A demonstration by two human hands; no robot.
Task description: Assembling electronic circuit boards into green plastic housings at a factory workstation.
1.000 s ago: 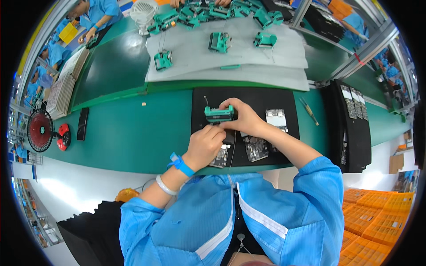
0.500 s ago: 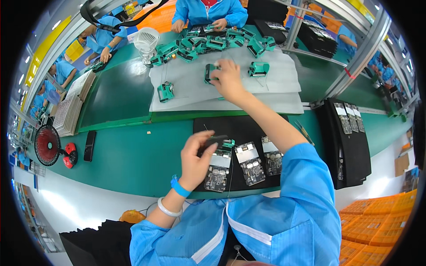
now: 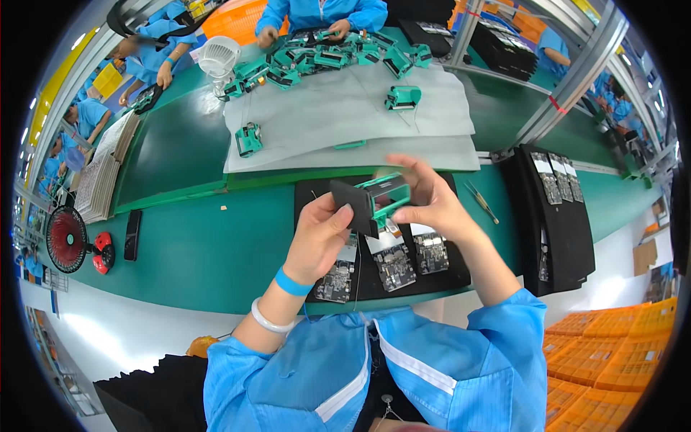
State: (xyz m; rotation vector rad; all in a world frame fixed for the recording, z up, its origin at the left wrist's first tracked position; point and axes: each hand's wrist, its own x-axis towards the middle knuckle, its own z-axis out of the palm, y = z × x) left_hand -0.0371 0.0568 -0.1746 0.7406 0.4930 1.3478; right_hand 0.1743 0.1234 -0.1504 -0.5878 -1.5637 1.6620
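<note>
My left hand (image 3: 314, 237) pinches a flat black rectangular piece (image 3: 353, 204) between thumb and fingers, tilted up above the work mat. Against its right side is a green plastic housing (image 3: 392, 196) with a dark inside. My right hand (image 3: 430, 201) grips that housing from the right, thumb below and blurred fingers above. Whether the black piece and the housing are joined I cannot tell. Below them, circuit boards with white labels lie on a black mat: a left board (image 3: 335, 282), a middle board (image 3: 396, 268) and a right board (image 3: 432, 252).
A white foam sheet (image 3: 302, 122) holds more green housings (image 3: 249, 140), with a heap (image 3: 324, 57) at its far edge before a co-worker. Tweezers (image 3: 484, 204) lie right, beside stacked black trays (image 3: 558, 237). A phone (image 3: 132, 235) and a fan (image 3: 70, 239) stand left.
My right hand has come back from the foam sheet with the green housing, which is gone from there. My left hand has turned the black piece up toward it.
</note>
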